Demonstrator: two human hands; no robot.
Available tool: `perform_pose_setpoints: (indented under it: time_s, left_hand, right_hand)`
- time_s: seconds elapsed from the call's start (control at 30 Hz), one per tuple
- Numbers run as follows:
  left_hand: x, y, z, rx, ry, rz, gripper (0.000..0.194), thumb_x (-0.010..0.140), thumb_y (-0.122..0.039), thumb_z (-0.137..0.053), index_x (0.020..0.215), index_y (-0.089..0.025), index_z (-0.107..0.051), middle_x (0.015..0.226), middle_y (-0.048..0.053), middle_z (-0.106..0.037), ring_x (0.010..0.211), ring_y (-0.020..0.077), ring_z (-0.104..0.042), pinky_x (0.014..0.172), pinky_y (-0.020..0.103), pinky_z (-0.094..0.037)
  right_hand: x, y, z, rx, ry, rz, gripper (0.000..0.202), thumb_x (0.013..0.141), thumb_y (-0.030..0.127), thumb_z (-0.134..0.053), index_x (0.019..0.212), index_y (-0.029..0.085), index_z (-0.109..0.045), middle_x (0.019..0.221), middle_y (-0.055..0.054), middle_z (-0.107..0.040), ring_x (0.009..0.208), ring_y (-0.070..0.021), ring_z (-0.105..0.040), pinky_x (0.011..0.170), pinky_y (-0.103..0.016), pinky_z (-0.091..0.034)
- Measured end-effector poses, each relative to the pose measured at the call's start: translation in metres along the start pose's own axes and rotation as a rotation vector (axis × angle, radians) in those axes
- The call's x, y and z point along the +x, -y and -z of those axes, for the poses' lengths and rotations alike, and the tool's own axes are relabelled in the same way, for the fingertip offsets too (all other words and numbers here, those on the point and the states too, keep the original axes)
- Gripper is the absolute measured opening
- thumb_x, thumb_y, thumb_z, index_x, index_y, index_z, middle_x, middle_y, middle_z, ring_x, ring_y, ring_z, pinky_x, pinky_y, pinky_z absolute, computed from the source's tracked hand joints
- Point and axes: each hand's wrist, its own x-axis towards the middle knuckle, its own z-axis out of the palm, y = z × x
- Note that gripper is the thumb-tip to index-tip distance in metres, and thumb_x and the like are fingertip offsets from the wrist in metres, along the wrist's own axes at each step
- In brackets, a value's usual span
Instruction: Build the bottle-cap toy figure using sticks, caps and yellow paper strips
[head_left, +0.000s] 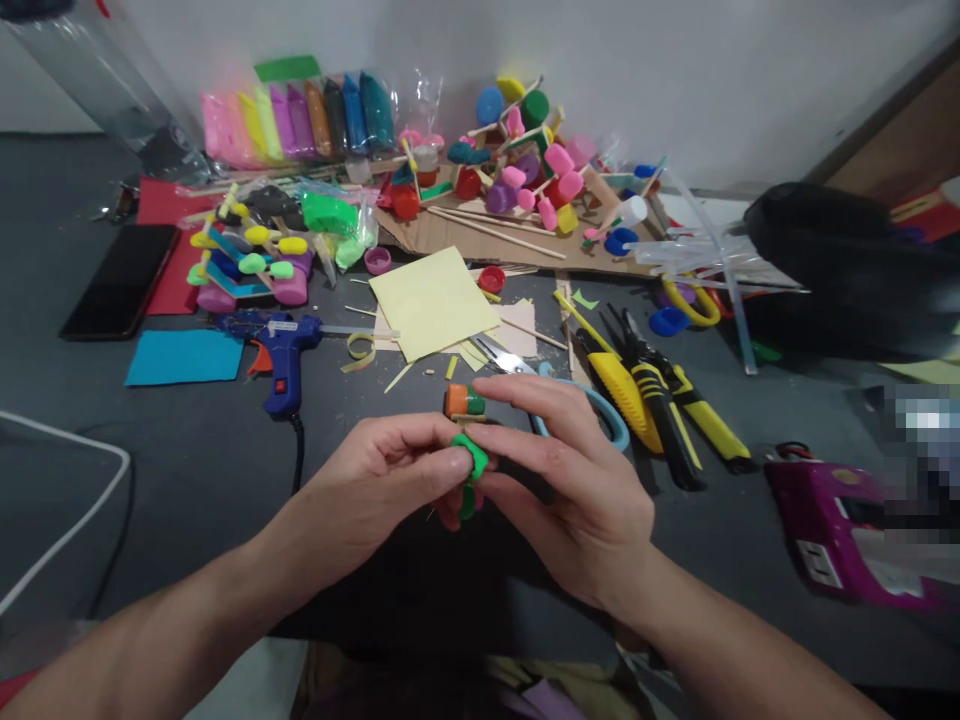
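Between my hands, above the near part of the table, is a small craft model with an orange-and-green pair of caps (463,400) at its far end. A bright green lump of modelling clay (474,458) sits on it, and a darker green round piece shows below. My left hand (394,465) is closed, its thumb pressing on the clay while the fingers support the model from beneath. On the other side, my right hand (577,470) has its thumb and fingertips closed on the model beside the clay. Much of the model is hidden by my fingers.
A blue glue gun (281,345) lies left of a yellow paper sheet (435,300). Blue-handled scissors (600,405), a yellow cutter (622,390) and pliers (667,420) lie right. Finished-looking cap models (251,265), clay packets (322,115) and a purple device (840,530) surround the work area.
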Motion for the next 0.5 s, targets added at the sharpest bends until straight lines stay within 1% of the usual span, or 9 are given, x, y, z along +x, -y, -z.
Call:
perform_pose_setpoints:
  time_s: [0.13,0.23,0.33,0.43,0.5]
  left_hand:
    - [0.0014,-0.0001,-0.0004,-0.084,0.000,0.004,0.017,0.091,-0.033,-0.071,0.097,-0.017,-0.074,0.074,0.000,-0.067,0.065,0.0106,-0.062,0.065,0.021,-0.051]
    - [0.0032,0.0004,0.0000,-0.185,0.047,0.006,0.016,0.088,-0.031,-0.075,0.094,-0.016,-0.072,0.074,-0.001,-0.068,0.061,0.0093,-0.061,0.060,0.020,-0.052]
    - [0.0038,0.0007,0.0003,-0.230,0.078,0.013,0.015,0.087,-0.027,-0.076,0.094,-0.015,-0.070,0.075,-0.001,-0.069,0.060,0.0084,-0.061,0.058,0.019,-0.053]
    - [0.0036,0.0005,0.0001,-0.223,0.071,0.016,0.014,0.087,-0.023,-0.076,0.095,-0.015,-0.068,0.073,-0.001,-0.070,0.061,0.0084,-0.062,0.059,0.019,-0.053]
    - [0.0033,0.0000,-0.0005,-0.211,0.072,0.016,0.013,0.088,-0.023,-0.074,0.095,-0.014,-0.067,0.072,0.000,-0.071,0.060,0.0087,-0.063,0.060,0.019,-0.054]
  right_hand:
    - [0.0002,-0.0004,0.0002,0.031,0.002,-0.038,0.029,0.093,0.019,-0.068,0.121,0.026,-0.069,0.130,-0.011,-0.068,0.122,-0.0253,-0.063,0.102,-0.047,-0.052]
    - [0.0013,-0.0002,0.0001,0.044,0.002,-0.043,0.029,0.097,0.022,-0.064,0.124,0.028,-0.069,0.129,-0.009,-0.069,0.121,-0.0245,-0.064,0.103,-0.047,-0.051]
    - [0.0022,0.0005,-0.0005,0.041,0.019,-0.047,0.032,0.098,0.017,-0.059,0.127,0.026,-0.068,0.129,-0.010,-0.069,0.120,-0.0238,-0.063,0.103,-0.046,-0.051]
    - [0.0023,0.0009,-0.0009,0.035,0.042,-0.036,0.036,0.097,0.010,-0.055,0.129,0.022,-0.067,0.129,-0.012,-0.068,0.121,-0.0230,-0.062,0.103,-0.045,-0.050]
    - [0.0021,0.0010,-0.0008,0.029,0.046,-0.024,0.037,0.097,0.010,-0.053,0.129,0.021,-0.066,0.128,-0.013,-0.068,0.120,-0.0229,-0.063,0.103,-0.045,-0.050]
